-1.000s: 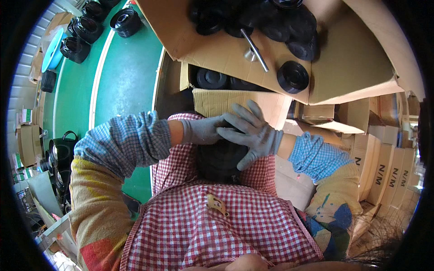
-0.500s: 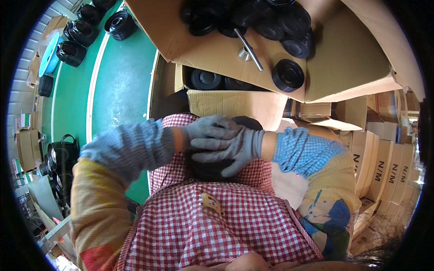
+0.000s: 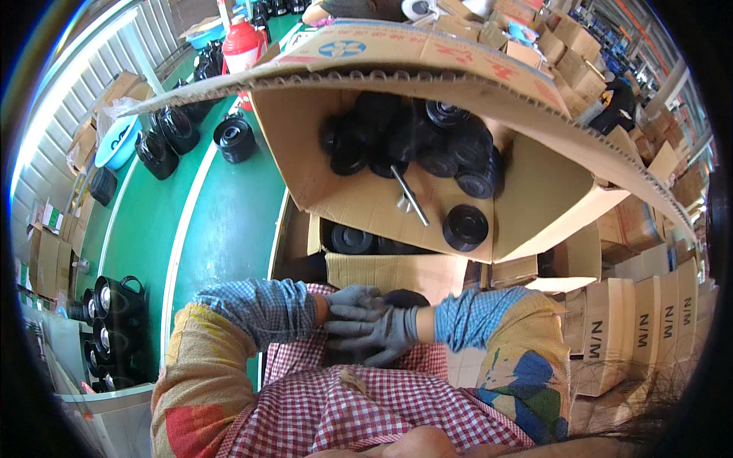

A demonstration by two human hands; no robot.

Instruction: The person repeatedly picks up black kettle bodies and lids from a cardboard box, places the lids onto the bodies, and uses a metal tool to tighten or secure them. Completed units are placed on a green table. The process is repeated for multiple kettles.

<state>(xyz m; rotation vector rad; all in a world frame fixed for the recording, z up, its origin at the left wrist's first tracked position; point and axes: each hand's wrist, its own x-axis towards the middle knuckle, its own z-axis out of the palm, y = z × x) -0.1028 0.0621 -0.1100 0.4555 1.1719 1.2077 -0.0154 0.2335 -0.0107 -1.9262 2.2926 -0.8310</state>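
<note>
Both hands wear grey gloves and rest crossed over my lap, in front of the red-and-white checked apron [image 3: 343, 412]. My right hand [image 3: 378, 330] lies flat with its fingers apart, on top of my left hand [image 3: 355, 297]. The left hand also looks flat, though the right covers part of its fingers. I see nothing held in either. Beyond them stands an open cardboard box [image 3: 328, 210] with a pile of black round parts [image 3: 427, 145] inside. A metal rod with a flared base [image 3: 410, 197] and one separate black round part [image 3: 465, 227] are in it too.
A lower carton [image 3: 397, 271] with black round parts sits between me and the box. Along the left runs a green bench [image 3: 229, 198] with black housings [image 3: 177, 131], a red-and-white jug [image 3: 243, 46] and a blue basin [image 3: 118, 143]. Cartons [image 3: 607, 336] stand stacked at right.
The view has tilted up, so the box and bench sit lower and more of the room shows behind. My hands stay crossed on my lap, right over left.
</note>
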